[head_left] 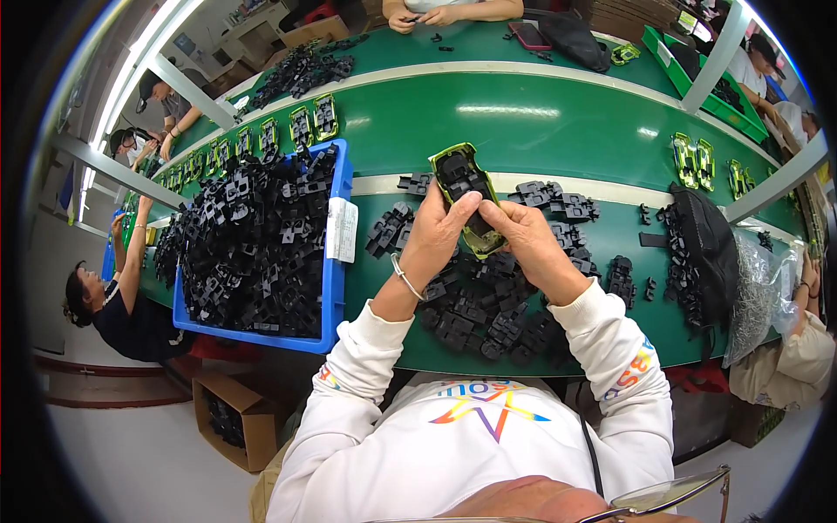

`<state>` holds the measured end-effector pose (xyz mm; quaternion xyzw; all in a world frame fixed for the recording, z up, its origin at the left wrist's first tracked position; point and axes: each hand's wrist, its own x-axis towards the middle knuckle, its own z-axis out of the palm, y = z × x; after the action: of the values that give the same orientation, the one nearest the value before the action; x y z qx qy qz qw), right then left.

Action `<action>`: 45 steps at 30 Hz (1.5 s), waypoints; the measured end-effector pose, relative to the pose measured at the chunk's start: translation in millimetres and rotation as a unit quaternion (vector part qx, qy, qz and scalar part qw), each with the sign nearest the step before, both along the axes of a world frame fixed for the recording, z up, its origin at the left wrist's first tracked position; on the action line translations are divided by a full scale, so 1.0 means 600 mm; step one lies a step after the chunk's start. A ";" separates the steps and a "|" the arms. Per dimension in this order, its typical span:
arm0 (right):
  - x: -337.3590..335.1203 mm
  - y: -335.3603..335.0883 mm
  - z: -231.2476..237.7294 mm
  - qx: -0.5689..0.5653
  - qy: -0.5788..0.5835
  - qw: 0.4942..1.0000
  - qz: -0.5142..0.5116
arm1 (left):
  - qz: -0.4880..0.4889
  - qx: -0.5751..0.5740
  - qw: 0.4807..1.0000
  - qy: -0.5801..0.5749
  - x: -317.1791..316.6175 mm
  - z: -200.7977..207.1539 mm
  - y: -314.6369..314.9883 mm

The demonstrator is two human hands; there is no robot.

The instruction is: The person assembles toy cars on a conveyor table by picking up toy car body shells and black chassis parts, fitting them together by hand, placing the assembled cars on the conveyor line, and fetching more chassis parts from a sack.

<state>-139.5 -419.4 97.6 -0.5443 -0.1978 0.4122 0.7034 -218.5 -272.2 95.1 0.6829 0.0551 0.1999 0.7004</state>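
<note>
Above the black parts pile, my left hand (438,225) and my right hand (529,237) both grip a lime-green toy car shell (482,243), tilted with its hollow side up. A black plastic part (459,173) sits inside the shell. Both thumbs press against this insert near the middle; most of the other fingers are hidden beneath. Whether the insert is fully seated I cannot tell. Loose black plastic parts (488,307) lie heaped on the green table (392,342) under and around my hands.
To the left stands a blue bin (343,305) full of black parts. Green shells (324,118) line the conveyor's left side; others (685,160) lie right. A black bag (704,253) and clear plastic bag (757,292) sit right. Metal posts (776,183) rise nearby. Several people work around.
</note>
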 end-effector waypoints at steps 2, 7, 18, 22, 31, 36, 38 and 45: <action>0.008 0.005 -0.011 0.016 -0.001 1.000 -0.009 | 0.009 0.008 1.000 -0.010 0.013 0.001 -0.001; 0.051 0.030 -0.001 0.032 -0.017 0.999 -0.036 | 0.043 0.021 0.997 -0.058 0.069 0.015 0.017; 0.129 -0.002 0.025 -0.127 -0.083 0.988 -0.005 | 0.198 -0.143 0.969 0.039 0.195 -0.032 0.147; 0.156 -0.059 0.037 -0.128 -0.126 0.983 -0.036 | 0.392 0.114 0.897 0.171 0.249 -0.128 0.378; 0.358 -0.294 -0.025 -0.334 -0.424 0.784 -0.307 | 0.470 0.186 0.815 0.284 0.320 -0.235 0.601; 0.476 -0.336 -0.050 -0.571 -0.528 0.529 -0.340 | 0.462 0.346 0.691 0.435 0.294 -0.220 0.598; 0.505 -0.327 -0.056 -0.650 -0.486 0.491 -0.316 | 0.495 0.337 0.667 0.443 0.287 -0.195 0.542; 0.597 -0.337 -0.093 -0.621 -0.435 0.558 -0.337 | 0.474 0.270 0.838 -0.020 0.260 -0.092 0.387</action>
<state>218.7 -621.5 41.7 -0.9866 0.0230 -0.1209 0.1075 -62.6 -40.0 39.8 0.7317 0.3018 0.5275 0.3087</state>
